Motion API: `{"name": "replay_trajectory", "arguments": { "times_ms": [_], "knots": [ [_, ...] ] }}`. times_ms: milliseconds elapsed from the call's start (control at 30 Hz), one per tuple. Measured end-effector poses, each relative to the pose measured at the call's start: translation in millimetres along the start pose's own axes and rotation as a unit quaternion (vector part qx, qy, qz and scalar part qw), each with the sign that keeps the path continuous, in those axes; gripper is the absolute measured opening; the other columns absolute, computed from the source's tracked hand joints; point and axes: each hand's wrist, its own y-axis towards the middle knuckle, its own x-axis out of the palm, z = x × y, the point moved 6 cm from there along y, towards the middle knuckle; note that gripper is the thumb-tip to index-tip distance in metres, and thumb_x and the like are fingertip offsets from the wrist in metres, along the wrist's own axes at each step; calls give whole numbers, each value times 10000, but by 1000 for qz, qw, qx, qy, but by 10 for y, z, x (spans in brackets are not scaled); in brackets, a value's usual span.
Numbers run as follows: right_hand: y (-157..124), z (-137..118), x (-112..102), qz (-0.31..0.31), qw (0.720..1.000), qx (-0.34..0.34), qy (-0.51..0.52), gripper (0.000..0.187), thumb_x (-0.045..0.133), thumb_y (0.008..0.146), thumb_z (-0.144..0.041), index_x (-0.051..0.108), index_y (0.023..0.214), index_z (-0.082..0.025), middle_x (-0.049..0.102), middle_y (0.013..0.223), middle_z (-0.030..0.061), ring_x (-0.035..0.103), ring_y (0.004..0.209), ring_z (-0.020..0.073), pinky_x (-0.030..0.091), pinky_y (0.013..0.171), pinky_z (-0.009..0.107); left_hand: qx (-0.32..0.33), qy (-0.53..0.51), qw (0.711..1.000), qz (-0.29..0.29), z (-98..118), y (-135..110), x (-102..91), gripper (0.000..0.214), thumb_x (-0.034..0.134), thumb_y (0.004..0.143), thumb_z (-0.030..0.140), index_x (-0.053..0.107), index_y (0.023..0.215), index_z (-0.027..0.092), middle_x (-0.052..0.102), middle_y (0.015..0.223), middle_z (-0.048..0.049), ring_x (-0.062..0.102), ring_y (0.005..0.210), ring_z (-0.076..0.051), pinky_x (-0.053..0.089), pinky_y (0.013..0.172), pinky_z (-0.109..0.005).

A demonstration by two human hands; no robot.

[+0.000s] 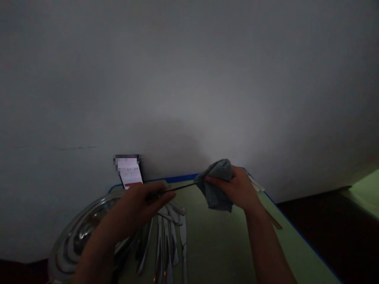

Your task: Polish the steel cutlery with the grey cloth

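A thin metal piece of cutlery (186, 185) spans the gap between my hands over the table. My left hand (152, 197) is closed around one end, with thumb and fingers pinching it. Wrapped over the other end is a grey cloth (217, 183), which hides that end, so I cannot tell the cutlery's kind. My right hand (237, 185) grips the cloth, its thumb pressed along the front. Below my left hand lie several table knives (183, 236) and other metal cutlery, roughly side by side.
A shiny metal bowl (89, 232) stands at the left, partly behind my left forearm. Against the wall leans a phone (130, 171) with a lit screen. Chopsticks (275, 221) and pale utensils (256, 183) lie at the right of the green, blue-edged table (216, 244).
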Motion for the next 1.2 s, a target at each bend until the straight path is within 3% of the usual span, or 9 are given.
{"name": "replay_trajectory", "arguments": {
  "times_ms": [133, 267, 367, 500, 600, 767, 867, 1000, 1200],
  "knots": [
    [-11, 65, 32, 148, 984, 43, 91, 339, 643, 653, -485, 600, 604, -153, 606, 577, 8, 540, 558, 138, 412, 504, 242, 29, -20, 999, 18, 127, 0, 8, 391, 415, 872, 436, 517, 607, 168, 396, 500, 62, 401, 461, -87, 270, 440, -193],
    [-46, 170, 252, 243, 934, 109, 240, 429, 487, 743, -567, 584, 667, -156, 609, 649, 42, 562, 613, 161, 434, 523, 265, 31, -34, 998, 41, 276, 13, 47, 390, 391, 893, 405, 516, 609, 168, 392, 501, 67, 424, 463, -84, 282, 469, -202],
    [-47, 211, 444, 239, 899, 156, 334, 444, 491, 726, -594, 584, 711, -160, 616, 686, 54, 569, 619, 162, 456, 532, 272, 20, -32, 999, 37, 301, 44, 95, 384, 381, 897, 409, 539, 639, 172, 436, 515, 62, 467, 490, -96, 300, 498, -210],
    [-15, 216, 532, 214, 881, 165, 388, 408, 569, 689, -557, 587, 760, -156, 629, 716, 45, 582, 648, 159, 477, 575, 271, 7, -35, 999, 9, 233, 73, 117, 366, 370, 893, 418, 540, 668, 185, 494, 549, 54, 501, 514, -110, 321, 497, -210],
    [0, 255, 492, 220, 869, 173, 408, 405, 610, 663, -536, 595, 789, -151, 643, 756, 39, 593, 684, 156, 483, 605, 267, -1, -29, 999, -27, 170, 35, 110, 325, 357, 891, 394, 556, 724, 198, 572, 624, 34, 549, 573, -129, 363, 527, -219],
    [2, 306, 297, 276, 864, 153, 392, 398, 603, 670, -541, 608, 773, -156, 635, 711, 19, 583, 654, 133, 469, 576, 244, -2, -31, 993, -115, 79, -125, 140, 301, 342, 872, 335, 598, 985, 222, 668, 856, -20, 610, 769, -176, 439, 677, -258],
    [-5, 294, 249, 301, 862, 126, 389, 397, 599, 680, -537, 608, 806, -161, 645, 720, 17, 591, 633, 132, 473, 585, 256, -8, -4, 986, -165, 41, -169, 186, 325, 323, 879, 328, 612, 957, 205, 660, 783, -25, 604, 704, -175, 437, 633, -264],
    [-48, 256, 400, 294, 839, 147, 434, 415, 573, 700, -543, 605, 845, -156, 663, 766, 36, 612, 630, 140, 489, 600, 276, 2, -21, 982, -188, 120, -116, 240, 319, 314, 887, 302, 611, 865, 188, 629, 681, -5, 580, 606, -142, 418, 576, -233],
    [-76, 155, 635, 213, 867, 143, 426, 408, 526, 739, -540, 614, 764, -142, 627, 647, 30, 586, 567, 138, 462, 553, 264, -1, -104, 966, -236, 174, -74, 388, 294, 369, 873, 322, 598, 780, 165, 609, 628, 3, 569, 540, -124, 401, 511, -201]
  ]
}}
